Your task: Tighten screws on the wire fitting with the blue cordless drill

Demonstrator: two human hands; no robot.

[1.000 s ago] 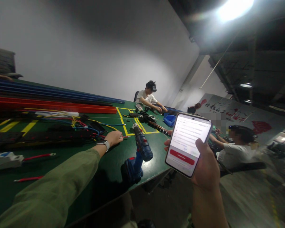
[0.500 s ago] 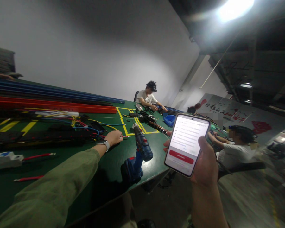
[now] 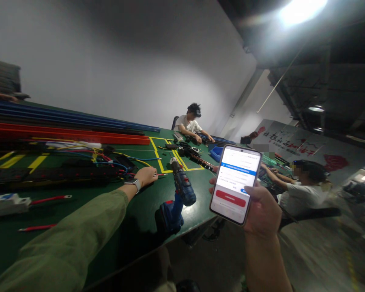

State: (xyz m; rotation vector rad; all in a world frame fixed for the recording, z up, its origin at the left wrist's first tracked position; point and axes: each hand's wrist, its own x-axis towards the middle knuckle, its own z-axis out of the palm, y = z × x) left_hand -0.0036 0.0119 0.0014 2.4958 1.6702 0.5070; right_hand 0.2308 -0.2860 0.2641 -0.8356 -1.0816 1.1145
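In my right hand (image 3: pixel 263 211) is a smartphone (image 3: pixel 231 192), its screen lit and tilted toward me. The thumb rests on the lower right of the screen, near a small blue button, and fingertips curl round its left edge. My left hand (image 3: pixel 146 177), with a watch on the wrist, lies on the green table (image 3: pixel 140 227) with its fingers closed round a red cable (image 3: pixel 162 174); only a short end shows past the fingers. A blue cordless drill (image 3: pixel 183 186) stands on its battery just right of that hand.
Black strips with loose wires (image 3: pixel 48 174) lie left of my arm, near a white device with a red lead (image 3: pixel 50 199). Red rails (image 3: pixel 79 136) and blue rails (image 3: pixel 63 117) run behind. A blue bin (image 3: pixel 215 153) and a co-worker (image 3: pixel 190 123) are farther off; another person (image 3: pixel 304 190) sits right.
My right thumb has moved down and left across the phone. A blue highlighted row and a blue button now show on the screen. My left hand has not visibly moved.
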